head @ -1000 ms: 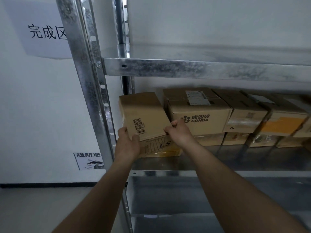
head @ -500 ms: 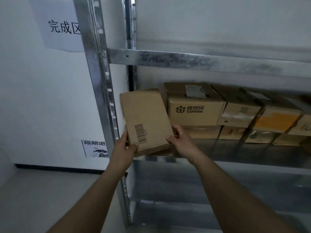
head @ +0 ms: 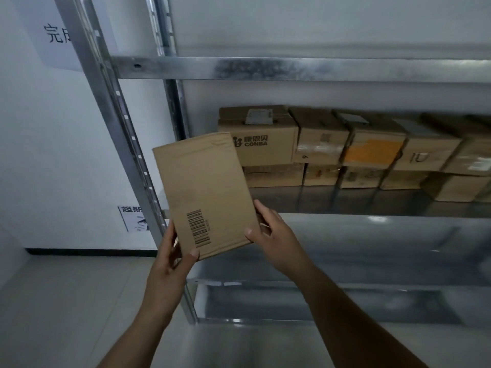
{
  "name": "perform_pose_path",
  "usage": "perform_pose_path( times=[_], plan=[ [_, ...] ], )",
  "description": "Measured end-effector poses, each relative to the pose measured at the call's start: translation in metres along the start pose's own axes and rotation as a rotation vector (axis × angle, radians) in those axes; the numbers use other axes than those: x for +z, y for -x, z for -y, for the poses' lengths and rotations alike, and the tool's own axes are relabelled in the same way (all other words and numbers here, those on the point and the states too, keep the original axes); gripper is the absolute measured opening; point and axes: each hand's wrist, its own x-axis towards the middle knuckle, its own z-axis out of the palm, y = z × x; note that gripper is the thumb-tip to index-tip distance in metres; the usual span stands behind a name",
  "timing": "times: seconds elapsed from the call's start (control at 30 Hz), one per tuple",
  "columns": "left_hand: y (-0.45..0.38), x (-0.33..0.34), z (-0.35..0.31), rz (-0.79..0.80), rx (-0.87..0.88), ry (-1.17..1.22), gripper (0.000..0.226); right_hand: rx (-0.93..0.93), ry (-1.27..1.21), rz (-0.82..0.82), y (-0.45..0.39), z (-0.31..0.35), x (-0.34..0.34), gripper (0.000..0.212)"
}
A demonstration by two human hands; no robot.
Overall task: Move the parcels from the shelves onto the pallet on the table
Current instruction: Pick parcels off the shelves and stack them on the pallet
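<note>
A flat brown cardboard parcel with a barcode is held in the air in front of the metal shelf, tilted with its top toward the rack. My left hand grips its lower left corner. My right hand grips its lower right edge, thumb on the face. Several more cardboard parcels sit in two layers at the back of the shelf, among them a CONBA box and one with an orange patch. The pallet and table are out of view.
The rack's left upright post stands just left of the held parcel. An upper shelf beam crosses overhead. Lower shelves show below. White wall with paper signs and bare floor lie to the left.
The parcel has come off the shelf and toward me, now fully clear of the shelf edge, both hands still holding it. The view has shifted right and back.
</note>
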Motion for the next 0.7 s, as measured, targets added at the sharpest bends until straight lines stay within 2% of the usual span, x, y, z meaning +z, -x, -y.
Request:
perform_pose_path(
  times=[0.23, 0.4, 0.7],
  plan=[
    [0.034, 0.067, -0.012, 0.136, 0.055, 0.048, 0.066, 0.012, -0.056, -0.138, 0.062, -0.026, -0.063, 0.064],
    [0.05, 0.131, -0.019, 0.262, 0.047, 0.043, 0.076, 0.053, -0.105, -0.245, 0.109, -0.047, -0.12, 0.064],
    [0.05, 0.266, -0.042, 0.541, 0.123, 0.012, 0.07, 0.126, -0.105, -0.551, 0.174, -0.089, -0.223, 0.064]
  ],
)
